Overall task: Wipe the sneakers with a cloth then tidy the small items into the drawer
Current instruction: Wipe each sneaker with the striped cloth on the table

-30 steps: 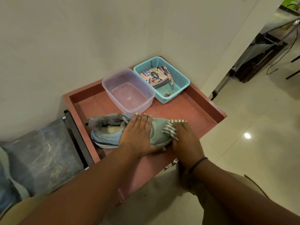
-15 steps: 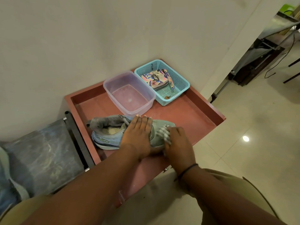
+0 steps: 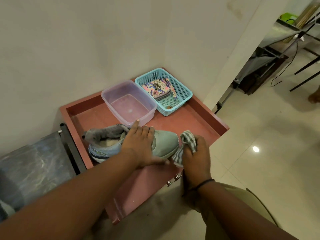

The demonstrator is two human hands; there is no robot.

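A pale green and blue sneaker [image 3: 166,141] lies on its sole on the red-brown cabinet top [image 3: 190,122], toe pointing right. My left hand [image 3: 140,144] lies over the sneaker's middle, fingers on top and thumb along the near side. My right hand [image 3: 197,153] grips a grey-and-white striped cloth [image 3: 187,141] bunched against the sneaker's toe. A grey sock [image 3: 103,133] sticks out of the shoe's heel opening.
A clear plastic tub [image 3: 128,101] and a turquoise basket [image 3: 181,89] holding a floral pouch [image 3: 155,87] stand at the back by the wall. The cabinet's raised rim [image 3: 211,111] borders the top. A drawer handle [image 3: 173,180] shows below the front edge. A dark bench [image 3: 34,163] sits left.
My right hand with the cloth has slid from the sneaker's top back out to the toe tip. My left hand has stayed on the shoe.
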